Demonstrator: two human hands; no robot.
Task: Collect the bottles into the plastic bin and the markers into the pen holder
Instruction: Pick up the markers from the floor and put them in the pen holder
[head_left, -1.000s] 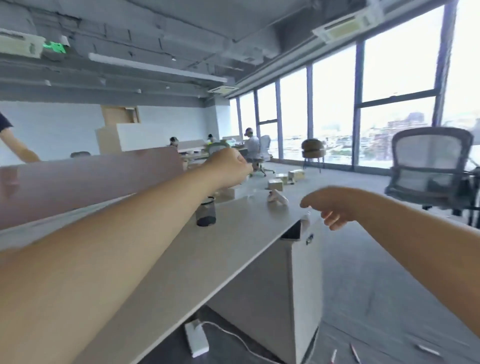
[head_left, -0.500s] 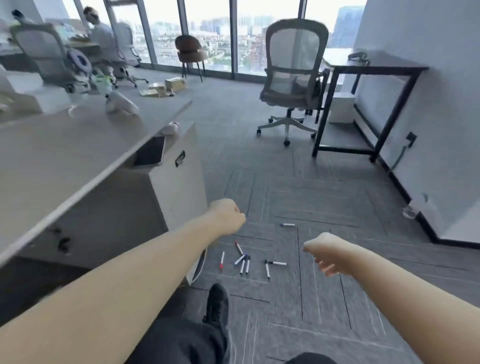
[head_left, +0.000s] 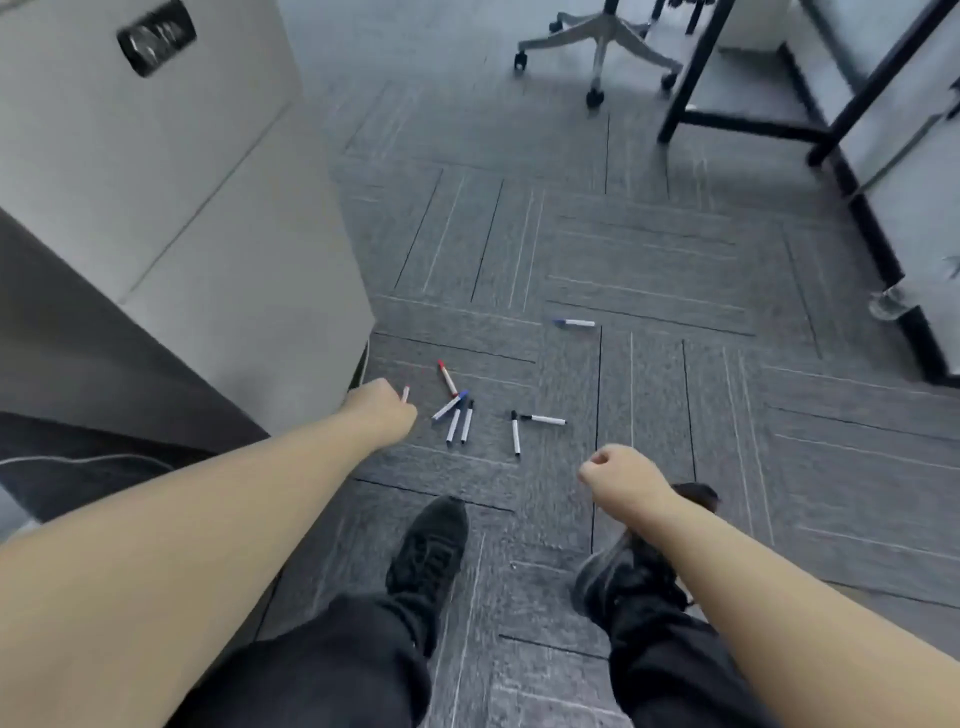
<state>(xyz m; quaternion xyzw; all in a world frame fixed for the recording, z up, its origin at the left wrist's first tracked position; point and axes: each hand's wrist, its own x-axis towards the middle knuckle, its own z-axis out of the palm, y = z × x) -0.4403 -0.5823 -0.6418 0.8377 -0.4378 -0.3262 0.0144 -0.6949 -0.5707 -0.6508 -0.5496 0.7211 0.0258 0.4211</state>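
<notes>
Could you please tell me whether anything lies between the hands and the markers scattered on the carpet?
Nothing visible does. The white-barrelled markers lie on open grey carpet, just beyond the fisted left hand and ahead of the right hand. The grey cabinet stands off to the left.

Rough matt grey carpet floor (head_left: 649, 249), smooth plastic markers (head_left: 457, 415) (white barrels), matt black cloth trousers (head_left: 332, 670).

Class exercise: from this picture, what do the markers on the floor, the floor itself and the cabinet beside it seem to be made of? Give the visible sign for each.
Markers: probably plastic, with smooth white barrels and coloured caps.
Floor: likely carpet tile, a grey speckled matt surface laid in squares with thin stripes.
Cabinet: flat, pale grey and matt with a panel seam; painted metal or laminate, too blurred to tell which.
</notes>
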